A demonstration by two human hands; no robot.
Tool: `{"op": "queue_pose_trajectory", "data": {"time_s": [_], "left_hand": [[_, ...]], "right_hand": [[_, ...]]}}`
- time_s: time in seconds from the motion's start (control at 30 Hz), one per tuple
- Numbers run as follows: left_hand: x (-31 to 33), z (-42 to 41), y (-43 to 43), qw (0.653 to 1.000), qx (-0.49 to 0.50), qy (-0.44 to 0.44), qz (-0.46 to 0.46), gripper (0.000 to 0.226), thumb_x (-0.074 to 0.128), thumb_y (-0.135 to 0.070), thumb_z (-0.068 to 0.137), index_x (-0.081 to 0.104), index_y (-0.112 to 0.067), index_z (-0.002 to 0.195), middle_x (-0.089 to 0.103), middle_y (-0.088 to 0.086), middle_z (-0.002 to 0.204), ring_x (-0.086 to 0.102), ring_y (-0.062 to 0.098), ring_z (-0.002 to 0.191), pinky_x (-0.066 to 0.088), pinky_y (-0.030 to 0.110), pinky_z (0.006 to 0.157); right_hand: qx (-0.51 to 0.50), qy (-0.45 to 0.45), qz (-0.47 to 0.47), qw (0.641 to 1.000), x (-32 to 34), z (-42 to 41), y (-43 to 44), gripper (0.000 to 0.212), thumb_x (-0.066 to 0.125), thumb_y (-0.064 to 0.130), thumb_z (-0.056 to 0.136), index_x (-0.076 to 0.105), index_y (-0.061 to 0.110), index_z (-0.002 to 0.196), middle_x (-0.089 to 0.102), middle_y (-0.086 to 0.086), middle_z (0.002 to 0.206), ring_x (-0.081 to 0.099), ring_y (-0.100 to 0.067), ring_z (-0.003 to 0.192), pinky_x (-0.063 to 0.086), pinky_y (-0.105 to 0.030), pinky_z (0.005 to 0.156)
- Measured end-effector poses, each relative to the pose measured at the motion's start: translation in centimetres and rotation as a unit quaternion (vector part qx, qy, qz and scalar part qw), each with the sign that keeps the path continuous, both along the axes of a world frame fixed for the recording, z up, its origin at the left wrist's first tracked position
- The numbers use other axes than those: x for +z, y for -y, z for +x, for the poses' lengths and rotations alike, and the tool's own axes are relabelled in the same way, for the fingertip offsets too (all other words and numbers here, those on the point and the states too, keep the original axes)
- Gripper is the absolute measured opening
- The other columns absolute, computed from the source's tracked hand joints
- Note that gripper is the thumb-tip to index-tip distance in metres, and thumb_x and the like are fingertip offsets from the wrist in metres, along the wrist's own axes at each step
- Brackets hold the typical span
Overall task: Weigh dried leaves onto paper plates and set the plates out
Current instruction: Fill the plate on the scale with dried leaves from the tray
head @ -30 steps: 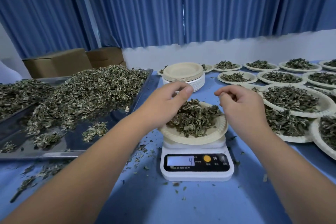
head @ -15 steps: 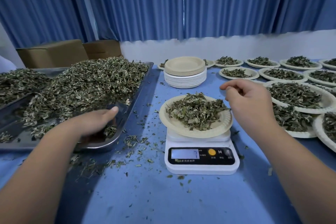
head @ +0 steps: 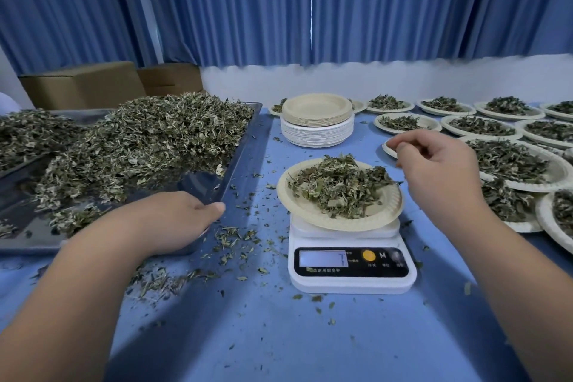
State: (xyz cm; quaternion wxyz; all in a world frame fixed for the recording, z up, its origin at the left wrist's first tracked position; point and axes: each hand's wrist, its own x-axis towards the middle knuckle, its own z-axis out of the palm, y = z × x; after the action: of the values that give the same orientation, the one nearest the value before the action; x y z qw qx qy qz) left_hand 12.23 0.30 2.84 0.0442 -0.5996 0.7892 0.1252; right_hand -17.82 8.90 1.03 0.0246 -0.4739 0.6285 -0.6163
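A paper plate (head: 282, 192) heaped with dried leaves (head: 338, 189) sits on a white digital scale (head: 350, 284) on the blue table. My left hand (head: 176, 223) lies palm down on the near right corner of the metal tray (head: 198, 183), which holds a big pile of dried leaves (head: 148, 139); its fingers are hidden under the hand. My right hand (head: 434, 170) hovers just right of the weighed plate, fingers loosely curled, thumb near the forefinger, nothing visible in it.
A stack of unused paper plates (head: 317, 130) stands behind the scale. Several filled plates (head: 508, 161) cover the table's right side. Loose leaf bits (head: 235, 239) are scattered between tray and scale. Cardboard boxes (head: 83, 84) and blue curtains are at the back.
My left hand left the plate on the scale and went to the tray's near corner, where it stays. My right hand lifted slightly beside the plate. The scale reading rose.
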Motion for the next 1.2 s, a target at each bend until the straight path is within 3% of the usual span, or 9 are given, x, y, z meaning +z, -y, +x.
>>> {"op": "queue_pose_trajectory", "data": {"time_s": [0.23, 0.37, 0.47, 0.6, 0.73, 0.83, 0.97, 1.07, 1.2], "left_hand": [[-1.1, -1.5, -0.5, 0.988, 0.049, -0.028, -0.141, 0.059, 0.031, -0.068, 0.092, 0.052, -0.023, 0.125, 0.057, -0.001, 0.112, 0.057, 0.021, 0.095, 0.051, 0.042, 0.088], [-1.8, -3.5, -1.1, 0.941, -0.057, -0.227, -0.246, 0.05, 0.046, -0.051, 0.094, 0.047, -0.027, 0.138, 0.045, -0.008, 0.138, 0.049, 0.011, 0.117, 0.041, 0.032, 0.099], [-2.5, -5.7, -2.5, 0.902, -0.105, -0.381, -0.173, 0.045, 0.048, -0.048, 0.093, 0.049, -0.034, 0.136, 0.043, -0.019, 0.135, 0.046, 0.002, 0.119, 0.036, 0.026, 0.099], [-3.7, -7.1, -2.9, 0.9, -0.127, -0.394, -0.139, 0.05, 0.046, -0.049, 0.094, 0.041, -0.034, 0.142, 0.037, -0.024, 0.136, 0.032, -0.011, 0.118, 0.03, 0.022, 0.1], [-3.7, -7.2, -2.2, 0.883, -0.053, -0.461, -0.069, 0.048, 0.05, -0.044, 0.095, 0.042, -0.033, 0.141, 0.044, -0.015, 0.141, 0.044, 0.002, 0.126, 0.036, 0.028, 0.1], [-3.5, -7.3, -2.3, 0.849, -0.014, -0.528, -0.01, 0.04, 0.054, -0.041, 0.094, 0.05, -0.034, 0.133, 0.056, -0.013, 0.131, 0.054, -0.004, 0.109, 0.042, 0.029, 0.095], [-3.2, -7.3, -2.6, 0.829, 0.008, -0.558, 0.026, 0.03, 0.056, -0.038, 0.094, 0.054, -0.037, 0.124, 0.061, -0.017, 0.118, 0.057, 0.002, 0.107, 0.044, 0.042, 0.103], [-2.8, -7.3, -3.0, 0.813, 0.014, -0.581, 0.041, 0.023, 0.057, -0.034, 0.094, 0.058, -0.037, 0.117, 0.063, -0.015, 0.114, 0.059, 0.004, 0.106, 0.045, 0.041, 0.102], [-2.2, -7.3, -3.4, 0.774, 0.019, -0.629, 0.069, 0.014, 0.059, -0.029, 0.093, 0.064, -0.037, 0.104, 0.07, -0.012, 0.106, 0.066, 0.004, 0.097, 0.051, 0.033, 0.087]], "right_hand": [[-0.06, -0.016, 0.041, 0.997, 0.4, -0.8, -0.1, 0.027, 0.051, 0.008, 0.085, 0.07, 0.024, 0.076, 0.049, -0.001, 0.052, 0.038, -0.004, 0.037, 0.025, -0.01, 0.036], [-0.1, -0.033, 0.081, 0.991, 0.6, -1.2, -0.3, 0.023, 0.05, 0.01, 0.086, 0.071, 0.018, 0.083, 0.052, 0.0, 0.054, 0.041, -0.006, 0.04, 0.031, -0.023, 0.041], [-0.095, -0.078, 0.186, 0.975, 0.6, -1.3, -0.2, 0.018, 0.052, 0.025, 0.093, 0.067, 0.015, 0.092, 0.059, 0.002, 0.067, 0.052, -0.012, 0.06, 0.034, -0.028, 0.054], [-0.065, -0.092, 0.261, 0.959, 0.1, -0.9, -0.3, 0.049, 0.042, 0.043, 0.099, 0.061, -0.001, 0.089, 0.055, -0.009, 0.067, 0.046, -0.023, 0.06, 0.029, -0.03, 0.053], [-0.043, -0.025, 0.247, 0.968, 0.0, -1.0, -0.1, 0.058, 0.04, 0.04, 0.1, 0.059, -0.015, 0.099, 0.063, -0.031, 0.09, 0.043, -0.025, 0.061, 0.035, -0.035, 0.061], [-0.02, 0.016, 0.252, 0.967, -0.4, -0.8, 0.2, 0.051, 0.045, 0.034, 0.099, 0.06, -0.016, 0.102, 0.055, -0.021, 0.074, 0.044, -0.026, 0.062, 0.034, -0.037, 0.062], [-0.012, 0.081, 0.262, 0.962, -0.7, -0.3, 0.2, 0.026, 0.058, 0.02, 0.094, 0.067, -0.003, 0.085, 0.047, -0.009, 0.048, 0.044, -0.022, 0.047, 0.037, -0.029, 0.049], [-0.008, 0.116, 0.262, 0.958, -0.3, 0.0, -0.1, 0.02, 0.065, 0.019, 0.089, 0.069, 0.0, 0.087, 0.048, -0.006, 0.048, 0.042, -0.016, 0.038, 0.036, -0.02, 0.038], [-0.007, 0.136, 0.257, 0.957, 0.2, 0.2, -0.4, 0.032, 0.073, 0.028, 0.084, 0.066, -0.003, 0.09, 0.046, -0.008, 0.053, 0.037, -0.017, 0.037, 0.035, -0.021, 0.04]]}}
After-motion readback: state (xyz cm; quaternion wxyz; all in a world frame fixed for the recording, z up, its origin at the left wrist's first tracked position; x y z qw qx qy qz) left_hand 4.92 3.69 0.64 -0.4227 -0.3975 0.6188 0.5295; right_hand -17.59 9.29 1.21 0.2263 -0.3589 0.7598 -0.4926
